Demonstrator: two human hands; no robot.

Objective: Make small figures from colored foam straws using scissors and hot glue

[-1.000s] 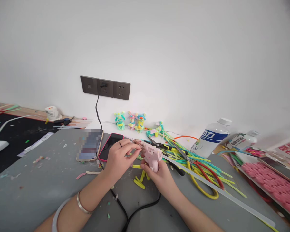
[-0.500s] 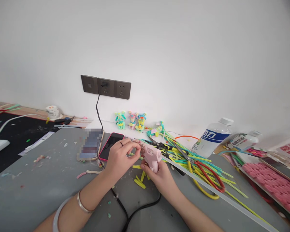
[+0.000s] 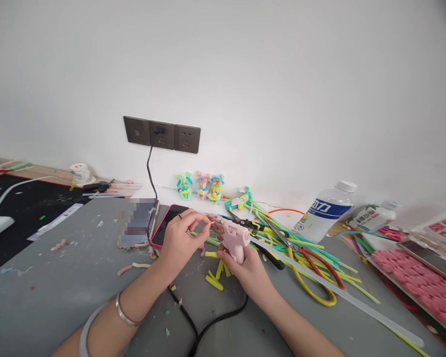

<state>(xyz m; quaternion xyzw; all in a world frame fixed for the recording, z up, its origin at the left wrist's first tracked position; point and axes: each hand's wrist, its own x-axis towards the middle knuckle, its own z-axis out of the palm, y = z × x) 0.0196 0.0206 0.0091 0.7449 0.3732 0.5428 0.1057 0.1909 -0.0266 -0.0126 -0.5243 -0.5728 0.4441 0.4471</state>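
Right hand (image 3: 245,267) grips a pink glue gun (image 3: 233,239) while left hand (image 3: 180,241) pinches a thin strip (image 3: 197,233) at its nozzle.

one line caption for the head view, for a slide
Right hand grips a pink glue gun, left hand pinching a small piece at its nozzle.

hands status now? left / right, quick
Left hand: closed, pinching a small piece, too small to identify, at the nozzle.
Right hand: closed around the pink glue gun.
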